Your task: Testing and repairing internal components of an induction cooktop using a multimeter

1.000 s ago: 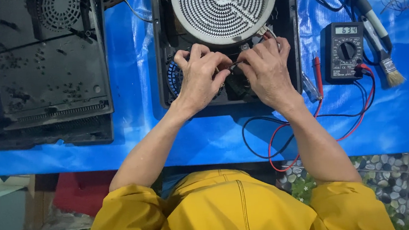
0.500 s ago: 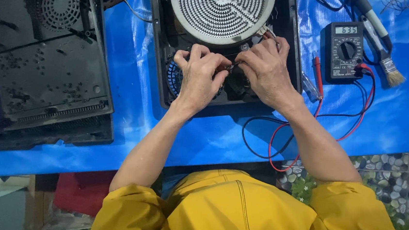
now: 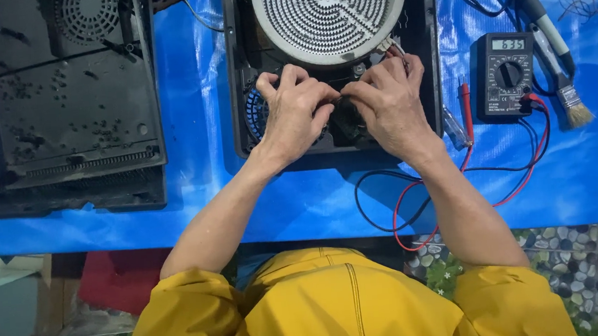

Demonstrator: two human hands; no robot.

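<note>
An opened black cooker housing (image 3: 238, 66) lies on a blue sheet, with a round white heating coil (image 3: 329, 13) at its top. My left hand (image 3: 293, 111) and my right hand (image 3: 386, 101) rest side by side inside the housing, just below the coil. Their fingers curl around a small dark part (image 3: 346, 118) between them. What exactly each finger pinches is hidden. A blue fan (image 3: 255, 113) peeks out beside my left hand.
A black cooker cover (image 3: 59, 101) lies upside down at the left. Right of the housing sit a black multimeter (image 3: 505, 73) with red and black leads (image 3: 415, 201), a red probe (image 3: 466, 108), a paintbrush (image 3: 573, 104) and a soldering iron (image 3: 535, 7).
</note>
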